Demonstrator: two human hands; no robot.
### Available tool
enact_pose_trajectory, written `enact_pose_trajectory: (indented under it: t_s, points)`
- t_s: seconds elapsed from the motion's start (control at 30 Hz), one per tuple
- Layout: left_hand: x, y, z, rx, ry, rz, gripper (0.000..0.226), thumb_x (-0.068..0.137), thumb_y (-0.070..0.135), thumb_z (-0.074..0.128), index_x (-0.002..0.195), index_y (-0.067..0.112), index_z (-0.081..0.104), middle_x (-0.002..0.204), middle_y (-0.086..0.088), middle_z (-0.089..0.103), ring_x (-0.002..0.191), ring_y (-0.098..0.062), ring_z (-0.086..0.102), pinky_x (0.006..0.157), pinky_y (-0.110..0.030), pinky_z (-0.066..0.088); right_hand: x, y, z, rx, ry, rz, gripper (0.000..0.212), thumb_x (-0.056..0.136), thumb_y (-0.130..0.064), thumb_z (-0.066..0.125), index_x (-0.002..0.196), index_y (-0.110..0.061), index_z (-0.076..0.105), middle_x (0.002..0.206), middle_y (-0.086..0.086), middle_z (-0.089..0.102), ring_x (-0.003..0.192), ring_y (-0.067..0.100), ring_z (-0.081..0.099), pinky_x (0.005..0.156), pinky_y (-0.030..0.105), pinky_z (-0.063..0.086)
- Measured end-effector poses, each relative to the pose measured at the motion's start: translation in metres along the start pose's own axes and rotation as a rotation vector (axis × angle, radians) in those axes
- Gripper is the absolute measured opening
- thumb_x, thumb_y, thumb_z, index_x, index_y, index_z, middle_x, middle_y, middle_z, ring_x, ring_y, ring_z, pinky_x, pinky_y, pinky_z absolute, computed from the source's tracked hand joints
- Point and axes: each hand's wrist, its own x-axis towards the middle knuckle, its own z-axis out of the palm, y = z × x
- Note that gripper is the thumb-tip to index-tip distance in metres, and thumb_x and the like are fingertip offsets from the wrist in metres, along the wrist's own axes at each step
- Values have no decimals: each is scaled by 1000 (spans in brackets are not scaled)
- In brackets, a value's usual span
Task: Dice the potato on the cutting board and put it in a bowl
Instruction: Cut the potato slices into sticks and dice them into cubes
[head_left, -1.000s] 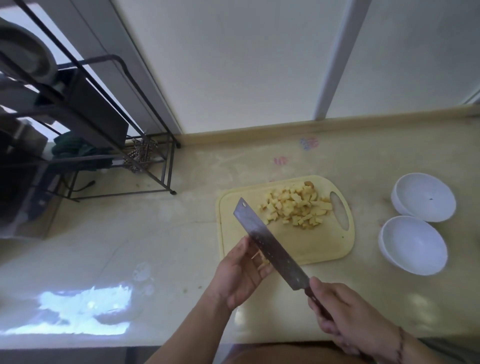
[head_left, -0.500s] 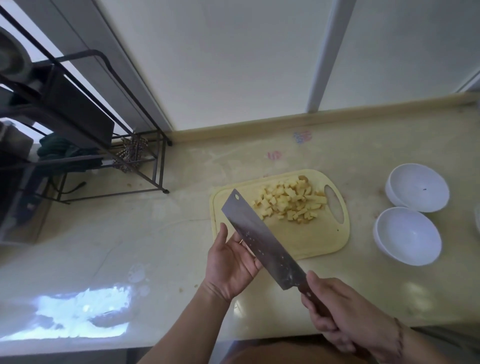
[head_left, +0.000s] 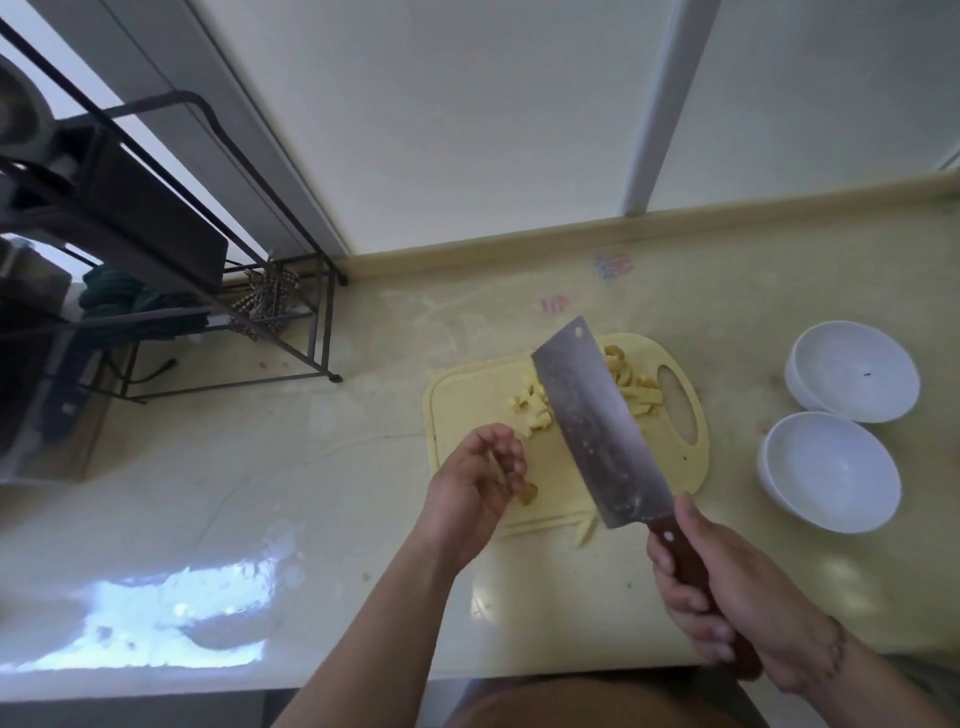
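On the pale counter (head_left: 322, 499) lay the yellow cutting board (head_left: 467, 410), with two white bowls (head_left: 831, 470) empty to its right. The right hand (head_left: 737, 597) gripped the cleaver (head_left: 597, 426) by its wooden handle, blade raised flat over the board. The diced potato (head_left: 535, 408) sat heaped there, partly hidden by the blade, while the left hand (head_left: 472, 483) hovered loosely curled, grasping nothing.

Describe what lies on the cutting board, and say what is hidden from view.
Diced potato lies on the cutting board. The cleaver, held above in the right hand, covers the pile's middle.
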Motion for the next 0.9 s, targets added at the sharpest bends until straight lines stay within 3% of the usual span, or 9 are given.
enact_pose_trajectory:
  t_s: [0.07,0.17,0.3,0.43,0.57,0.63,0.7,0.8,0.9]
  points:
    - [-1,2,-10,233,19,97,57,79,-26,19,111,4,56,101,-14,60,88,-23,59,81,-31,49,-1,2,-9,22,53,12,59,80,-70,39,74,-11,44,53,5,28,38,10,19,38,16,26]
    - [-2,8,-19,564,46,175,54,94,-23,22,123,9,55,114,-14,62,98,-22,65,94,-32,52,-2,7,-20,12,91,26,61,81,-71,38,75,-11,44,54,6,27,39,11,19,39,17,25]
    - [-4,6,-32,836,107,267,53,96,-16,41,124,27,57,114,-2,70,104,-15,69,93,-28,54,-2,10,-24,-46,87,3,59,88,-66,34,75,-9,43,54,6,28,40,12,21,38,17,26]
    - [-17,-12,-34,1163,214,415,54,90,-10,59,110,41,62,102,14,67,97,-4,62,82,-14,47,0,12,-21,-94,71,-13,58,90,-63,32,76,-8,43,53,6,29,40,12,21,37,17,25]
    - [-21,-32,-31,1082,447,456,49,85,-10,62,110,32,66,118,13,59,108,-3,60,91,-32,55,2,12,-18,-127,58,-7,57,89,-64,33,75,-9,43,54,5,30,39,13,21,37,18,25]
    - [-24,-38,-27,1058,518,416,46,90,-7,58,122,26,65,134,12,54,126,-7,53,103,-34,50,4,10,-18,-145,50,-14,59,89,-66,33,75,-9,43,54,6,30,39,13,21,37,18,25]
    - [-29,-41,-23,1093,513,380,58,89,-13,46,136,20,58,149,7,45,139,-9,41,114,-32,40,4,8,-18,-161,45,-21,65,88,-72,33,75,-10,44,55,7,30,39,13,21,36,18,25]
    - [-36,-45,-13,1162,442,354,76,81,-21,34,149,13,41,160,1,26,150,-13,21,117,-14,23,2,4,-18,-187,41,-23,64,88,-72,34,75,-9,44,54,6,30,39,13,21,37,18,25]
    - [-37,-50,-8,1215,395,365,83,77,-22,32,153,10,31,162,-7,20,152,-14,12,105,5,6,1,-3,-20,-212,23,-25,57,88,-65,36,75,-10,44,54,5,30,39,13,22,38,18,25]
